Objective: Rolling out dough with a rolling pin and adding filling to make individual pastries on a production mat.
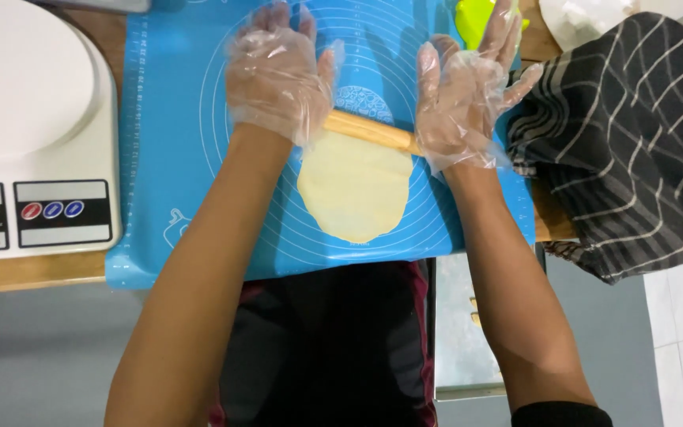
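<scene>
Head view: 2 gloved hands pressing a wooden rolling pin [369, 131] across a sheet of pale dough [355, 188] on a blue silicone mat [171, 158].

The left hand [278, 75] and right hand [468, 99], both in thin clear plastic gloves, lie flat with fingers spread and unclenched, palms bearing on the 2 ends of the pin rather than gripping it. The dough sits at the mat's centre, its far edge under the pin; it appears soft, thin and easily torn, best lifted from beneath its rim, while the pin looks stiff and light, taken at its ends. Both pin ends are hidden under the palms. A white kitchen scale [37, 134], a checked cloth [634, 142] and a yellow-green object [476, 20] are cut off by the frame; the last cannot be identified.
</scene>
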